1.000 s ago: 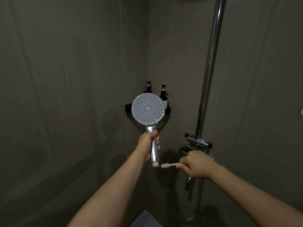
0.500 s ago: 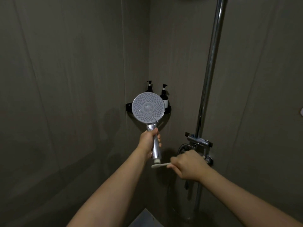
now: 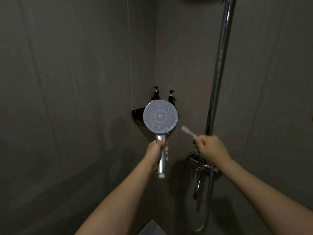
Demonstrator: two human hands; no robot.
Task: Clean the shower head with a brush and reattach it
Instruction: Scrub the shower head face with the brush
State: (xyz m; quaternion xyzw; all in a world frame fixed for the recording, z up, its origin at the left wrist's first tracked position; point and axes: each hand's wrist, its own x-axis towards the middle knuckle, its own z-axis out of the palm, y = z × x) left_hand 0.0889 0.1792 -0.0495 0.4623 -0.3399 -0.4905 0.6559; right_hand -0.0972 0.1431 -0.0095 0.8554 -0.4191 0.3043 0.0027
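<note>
The round shower head (image 3: 160, 116) faces me with its dotted nozzle plate, detached from any hose. My left hand (image 3: 156, 148) grips its chrome handle just below the disc, holding it upright in front of the corner. A small white brush (image 3: 187, 131) sticks up and to the left out of my right hand (image 3: 211, 146), which is closed around its handle. The blurred brush tip is a short gap to the right of the disc's lower rim, not touching it.
A chrome riser pipe (image 3: 220, 65) runs up the right wall. The mixer tap (image 3: 202, 164) and a hose loop (image 3: 201, 224) sit below my right hand. Two dark pump bottles (image 3: 171, 97) stand on a black corner shelf (image 3: 137, 113) behind the shower head.
My right hand has lifted the brush from below the handle's end up to the right of the disc, its tip now pointing up-left. The shower head stays held in place.
</note>
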